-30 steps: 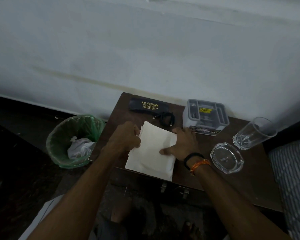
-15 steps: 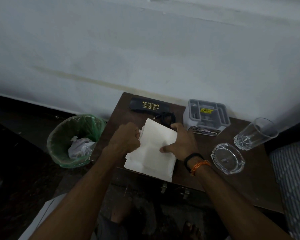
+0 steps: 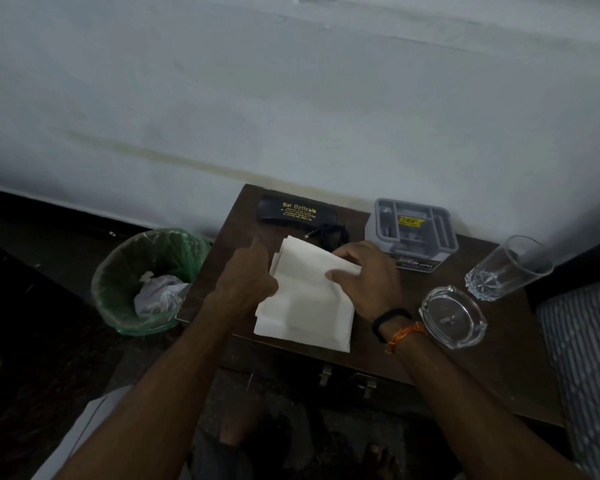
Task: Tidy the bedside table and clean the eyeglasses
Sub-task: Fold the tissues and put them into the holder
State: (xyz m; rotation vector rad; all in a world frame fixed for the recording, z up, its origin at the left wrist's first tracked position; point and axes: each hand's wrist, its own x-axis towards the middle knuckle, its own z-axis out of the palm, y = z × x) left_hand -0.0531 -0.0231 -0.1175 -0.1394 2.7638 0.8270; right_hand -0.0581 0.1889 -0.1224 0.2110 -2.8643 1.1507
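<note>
A stack of white paper napkins (image 3: 307,303) lies near the front edge of the dark wooden bedside table (image 3: 492,362). My left hand (image 3: 248,277) holds the stack's left edge with curled fingers. My right hand (image 3: 368,275) grips the stack's upper right corner, thumb on top. Behind the napkins sit a black eyeglass case (image 3: 293,211) with gold lettering and a coiled black cable (image 3: 326,233). No eyeglasses are visible.
A grey plastic organiser (image 3: 413,230) stands at the back by the wall. A glass ashtray (image 3: 452,317) and a clear drinking glass (image 3: 506,268) sit to the right. A green-lined bin (image 3: 146,282) with crumpled paper stands on the floor at left. Striped bedding (image 3: 589,358) borders the right.
My right hand has slid up from the stack's right side to its far corner, and the napkins have shifted slightly under both hands.
</note>
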